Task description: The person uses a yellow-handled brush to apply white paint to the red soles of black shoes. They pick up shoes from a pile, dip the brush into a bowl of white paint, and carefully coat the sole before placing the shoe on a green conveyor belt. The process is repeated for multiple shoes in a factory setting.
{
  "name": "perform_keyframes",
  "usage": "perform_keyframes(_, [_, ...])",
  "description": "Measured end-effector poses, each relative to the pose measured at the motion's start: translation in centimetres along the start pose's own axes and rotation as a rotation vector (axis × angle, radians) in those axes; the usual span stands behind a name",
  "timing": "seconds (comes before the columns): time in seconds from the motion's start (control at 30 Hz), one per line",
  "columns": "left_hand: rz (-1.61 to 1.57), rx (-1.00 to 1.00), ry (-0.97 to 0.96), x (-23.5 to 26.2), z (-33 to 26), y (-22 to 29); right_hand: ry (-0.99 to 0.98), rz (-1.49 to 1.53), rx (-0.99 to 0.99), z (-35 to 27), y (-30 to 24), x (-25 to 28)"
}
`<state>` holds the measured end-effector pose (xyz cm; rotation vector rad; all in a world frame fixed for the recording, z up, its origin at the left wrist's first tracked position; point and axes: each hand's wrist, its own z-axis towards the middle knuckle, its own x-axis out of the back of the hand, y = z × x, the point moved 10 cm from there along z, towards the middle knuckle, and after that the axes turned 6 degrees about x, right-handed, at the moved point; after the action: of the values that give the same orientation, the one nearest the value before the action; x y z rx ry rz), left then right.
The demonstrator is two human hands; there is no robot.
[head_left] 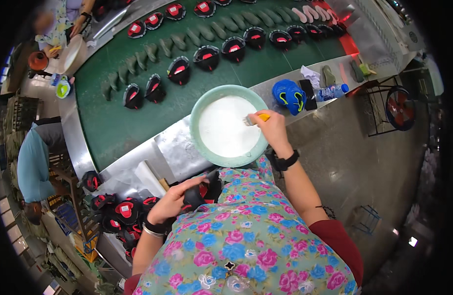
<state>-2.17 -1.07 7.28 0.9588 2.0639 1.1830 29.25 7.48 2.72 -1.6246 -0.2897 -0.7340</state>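
Note:
My right hand is closed around a brush with a yellow handle. Its bristles point down at the white liquid in a pale green basin; whether they touch it I cannot tell. The basin stands at the bench's near edge, right in front of me. Lower left, my left hand grips a black and red shoe upper beside my flowered apron, its fingers partly hidden by the upper. More black and red shoe uppers lie heaped left of that hand.
Rows of shoe uppers and dark green soles line the green belt. A blue shoe and a bottle stand right of the basin. A fan is far right; a co-worker's hand shows upper left.

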Motion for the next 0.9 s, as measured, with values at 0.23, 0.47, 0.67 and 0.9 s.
perform_keyframes(0.23, [-0.827,0.099,0.226,2.6,4.4,-6.1,-0.113,-0.101,0.069,-1.5,5.7,-7.5])
perform_keyframes(0.47, [-0.922,0.160,0.280,3.4,9.4,-12.1,-0.074,0.033,0.088,-1.3,1.6,-4.2])
perform_keyframes(0.67, [-0.903,0.193,0.219,2.0,12.3,-10.1,-0.240,0.399,0.100,-1.5,-5.8,-1.9])
perform_keyframes(0.9, [-0.842,0.022,0.360,3.5,13.2,-7.5,-0.065,0.135,0.005,-1.6,-1.1,0.6])
